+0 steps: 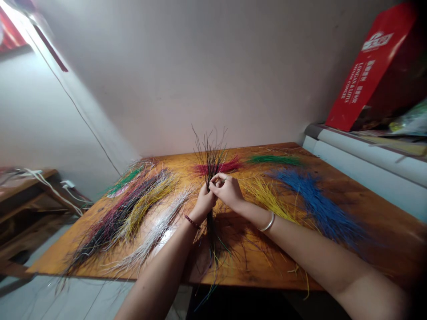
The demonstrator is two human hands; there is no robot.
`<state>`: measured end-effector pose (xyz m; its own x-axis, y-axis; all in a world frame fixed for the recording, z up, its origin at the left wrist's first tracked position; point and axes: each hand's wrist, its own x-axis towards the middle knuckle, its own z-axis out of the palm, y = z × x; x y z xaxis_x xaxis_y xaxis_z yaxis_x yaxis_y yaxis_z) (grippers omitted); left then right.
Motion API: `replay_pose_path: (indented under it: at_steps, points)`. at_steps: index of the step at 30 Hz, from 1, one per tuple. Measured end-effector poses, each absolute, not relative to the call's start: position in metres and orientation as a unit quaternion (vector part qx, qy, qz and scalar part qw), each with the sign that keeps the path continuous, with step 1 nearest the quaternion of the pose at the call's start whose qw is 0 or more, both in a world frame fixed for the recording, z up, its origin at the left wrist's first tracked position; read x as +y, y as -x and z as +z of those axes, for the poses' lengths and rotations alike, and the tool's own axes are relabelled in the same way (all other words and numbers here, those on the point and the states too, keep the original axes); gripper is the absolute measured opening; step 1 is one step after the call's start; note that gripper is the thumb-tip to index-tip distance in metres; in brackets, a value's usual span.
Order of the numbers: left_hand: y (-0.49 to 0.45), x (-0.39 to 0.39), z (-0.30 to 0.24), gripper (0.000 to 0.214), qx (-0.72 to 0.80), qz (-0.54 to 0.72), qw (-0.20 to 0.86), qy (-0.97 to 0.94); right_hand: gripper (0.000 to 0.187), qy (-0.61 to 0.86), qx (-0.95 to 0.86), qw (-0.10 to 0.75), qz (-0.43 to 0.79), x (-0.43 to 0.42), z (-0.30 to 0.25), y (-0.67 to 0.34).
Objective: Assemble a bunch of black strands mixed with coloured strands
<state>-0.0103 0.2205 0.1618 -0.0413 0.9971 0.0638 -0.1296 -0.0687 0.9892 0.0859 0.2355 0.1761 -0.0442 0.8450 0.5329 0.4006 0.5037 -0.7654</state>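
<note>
a: what are the hands doing?

b: the person's left hand [204, 205] and right hand [227, 191] meet above a wooden table [383, 233], close to a bunch of thin dark strands [211, 165]. the bunch stands upright and fans out at the top, while its loose ends hang below the hands, past the table's near edge.

a: and the fingers?

b: the left fingers [203, 200] are curled together, clamped around the bunch. the right fingers [220, 180] lie together across the top of the left hand, right beside the strands. they seem to pinch the bunch too, but the hands overlap, so that's hard to say for sure.

a: anything on the wrists?

b: a beaded bracelet [192, 222] on the left, a silver bangle [267, 221] on the right.

a: what's on the table?

b: loose strands in spread-out piles: red [222, 166] just behind the bunch, green [275, 160] further back, yellow [267, 198] and blue [316, 209] to the right, and white [150, 233], yellow [147, 200] and black [113, 222] to the left. the strands look like dyed fibre, though the exact material is too fine to tell.

a: beyond the table?

b: a red box [370, 66] leans against the wall on a white ledge [367, 155].
</note>
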Motion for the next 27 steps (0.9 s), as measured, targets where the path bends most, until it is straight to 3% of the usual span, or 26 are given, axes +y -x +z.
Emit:
replay_pose_path:
  at_steps: [11, 27]
  points:
    - [0.0113, 0.2219, 0.1596, 0.026, 0.458, 0.547, 0.512, -0.478, 0.012, 0.463, -0.666, 0.534, 0.24, 0.2355, 0.1756, -0.0841]
    - [0.0154, 0.2197, 0.1639, 0.042, 0.434, 0.539, 0.558, -0.458, 0.008, 0.362, -0.674, 0.57, 0.301, 0.2355, 0.174, -0.0833]
